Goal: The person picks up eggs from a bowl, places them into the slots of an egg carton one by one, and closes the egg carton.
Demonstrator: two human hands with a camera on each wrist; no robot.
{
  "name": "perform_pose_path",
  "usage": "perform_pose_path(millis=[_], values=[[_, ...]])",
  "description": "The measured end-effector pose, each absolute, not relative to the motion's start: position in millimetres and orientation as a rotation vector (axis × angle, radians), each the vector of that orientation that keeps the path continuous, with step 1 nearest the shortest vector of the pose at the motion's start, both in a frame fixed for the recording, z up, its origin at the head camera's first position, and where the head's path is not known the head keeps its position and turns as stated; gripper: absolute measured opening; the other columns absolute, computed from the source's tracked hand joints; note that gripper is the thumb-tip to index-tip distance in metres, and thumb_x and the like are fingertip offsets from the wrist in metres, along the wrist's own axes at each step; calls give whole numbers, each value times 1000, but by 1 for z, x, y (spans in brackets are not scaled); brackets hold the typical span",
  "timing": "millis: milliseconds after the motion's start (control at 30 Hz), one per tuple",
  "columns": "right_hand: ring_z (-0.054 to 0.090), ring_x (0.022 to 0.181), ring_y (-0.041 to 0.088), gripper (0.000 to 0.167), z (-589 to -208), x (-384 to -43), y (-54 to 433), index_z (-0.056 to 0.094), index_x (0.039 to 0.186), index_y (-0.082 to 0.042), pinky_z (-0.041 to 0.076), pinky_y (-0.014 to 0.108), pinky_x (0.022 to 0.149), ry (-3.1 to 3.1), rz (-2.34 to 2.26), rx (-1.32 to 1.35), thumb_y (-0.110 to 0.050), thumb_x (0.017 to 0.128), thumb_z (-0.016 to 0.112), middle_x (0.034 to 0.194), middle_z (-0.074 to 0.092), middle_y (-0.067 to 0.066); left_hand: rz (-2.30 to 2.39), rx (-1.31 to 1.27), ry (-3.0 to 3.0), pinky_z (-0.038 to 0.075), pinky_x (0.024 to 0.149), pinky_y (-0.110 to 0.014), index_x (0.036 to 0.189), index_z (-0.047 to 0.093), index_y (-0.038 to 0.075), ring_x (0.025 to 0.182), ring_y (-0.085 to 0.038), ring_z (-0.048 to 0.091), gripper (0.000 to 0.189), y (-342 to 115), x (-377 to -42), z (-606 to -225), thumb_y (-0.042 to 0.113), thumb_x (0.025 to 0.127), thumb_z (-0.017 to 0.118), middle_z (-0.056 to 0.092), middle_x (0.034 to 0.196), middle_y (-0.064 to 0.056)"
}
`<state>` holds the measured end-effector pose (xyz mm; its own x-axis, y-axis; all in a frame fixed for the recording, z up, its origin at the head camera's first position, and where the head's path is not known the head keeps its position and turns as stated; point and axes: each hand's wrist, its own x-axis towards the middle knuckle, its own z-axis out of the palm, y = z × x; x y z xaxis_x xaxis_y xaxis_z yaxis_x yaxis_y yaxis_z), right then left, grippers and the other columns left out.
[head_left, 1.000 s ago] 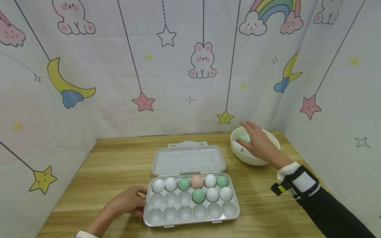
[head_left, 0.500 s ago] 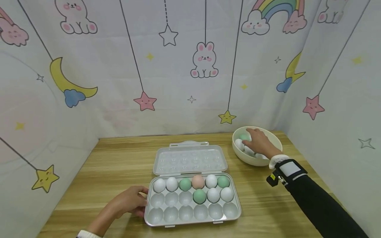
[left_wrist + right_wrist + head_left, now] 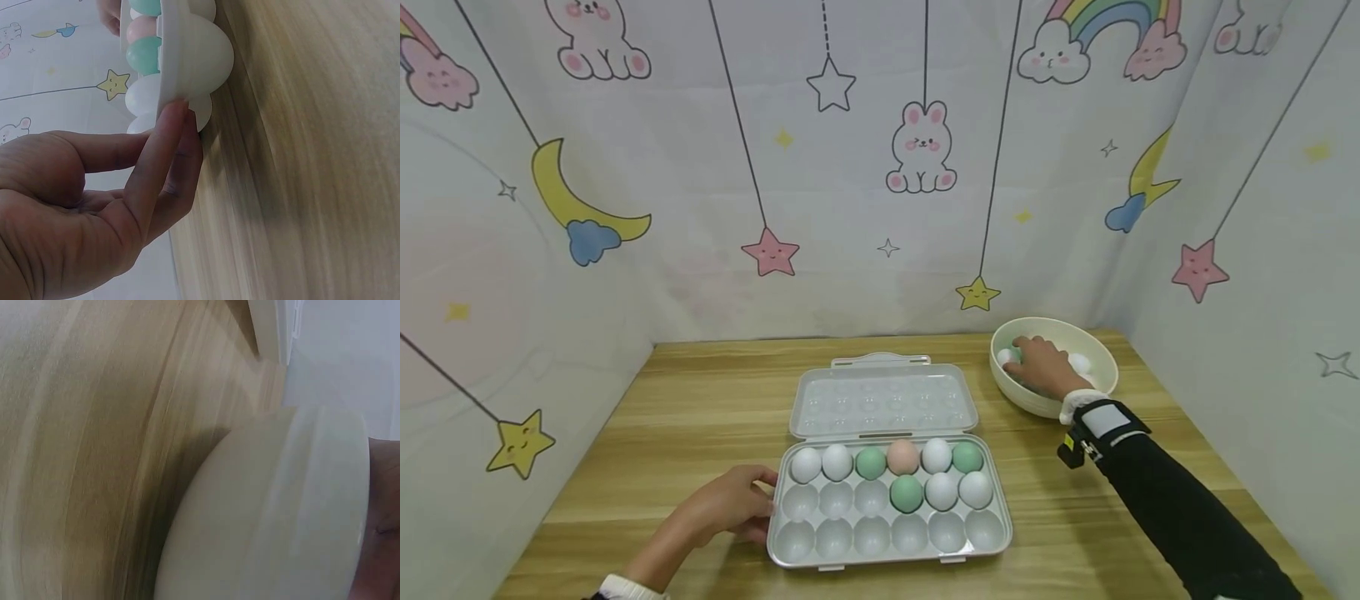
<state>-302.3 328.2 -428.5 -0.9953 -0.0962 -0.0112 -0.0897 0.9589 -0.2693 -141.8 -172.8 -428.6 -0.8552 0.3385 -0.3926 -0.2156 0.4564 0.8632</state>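
A grey-white egg carton (image 3: 872, 536) lies on the table with its clear lid (image 3: 883, 400) folded back. Green, white and pink eggs fill its back row, and a green egg (image 3: 906, 493) and two white ones sit in the middle row's right half. My left hand (image 3: 730, 507) holds the carton's left edge; the left wrist view shows thumb and fingers (image 3: 165, 134) at the rim. My right hand (image 3: 1045, 367) is down inside a cream bowl (image 3: 1026, 402), over the eggs there. Its fingertips are partly hidden among them, and I cannot tell whether they grip one.
The wooden table (image 3: 722, 400) ends at a white printed curtain (image 3: 827, 308) behind and at both sides. A white egg (image 3: 1079, 363) shows in the bowl to the right of the hand. The bowl stands at the back right, beyond the lid.
My right hand has gone from above the bowl down into it, towards the near left side, and its fingers have bent. The left hand stays at the carton.
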Motion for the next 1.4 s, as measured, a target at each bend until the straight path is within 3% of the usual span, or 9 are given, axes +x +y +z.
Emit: perform_pose_path(millis=[433,733,1100,1400], values=[[60,114,52,42,-435,-308,321,62,132,4,44,74,92,3093,-256,-152,-28,104,57,125,65,29,1445,155,2149,65,63,-37,125,47,-21,70,-23,71,41,-174,-141,-431,-10,86,58,67,88,-17],[57,121,51,44,-437,-309,322,57,136,6,34,80,101,3034,-355,-107,-27,106,55,131,63,29,1448,152,2134,65,62,-37,125,47,-20,70,-23,71,41,-173,-140,-430,-10,87,59,66,90,-19],[62,106,48,40,-430,-301,321,62,124,5,47,71,89,3155,-538,-147,-25,98,64,111,68,27,1450,154,2145,65,62,-37,124,49,-19,69,-24,71,40,-174,-142,-432,-10,87,59,66,89,-18],[62,110,43,54,-408,-290,314,51,139,9,54,58,94,3172,-801,-182,-24,98,62,125,63,32,1451,155,2151,65,63,-37,125,48,-21,69,-23,71,41,-176,-141,-431,-10,87,59,67,88,-17]])
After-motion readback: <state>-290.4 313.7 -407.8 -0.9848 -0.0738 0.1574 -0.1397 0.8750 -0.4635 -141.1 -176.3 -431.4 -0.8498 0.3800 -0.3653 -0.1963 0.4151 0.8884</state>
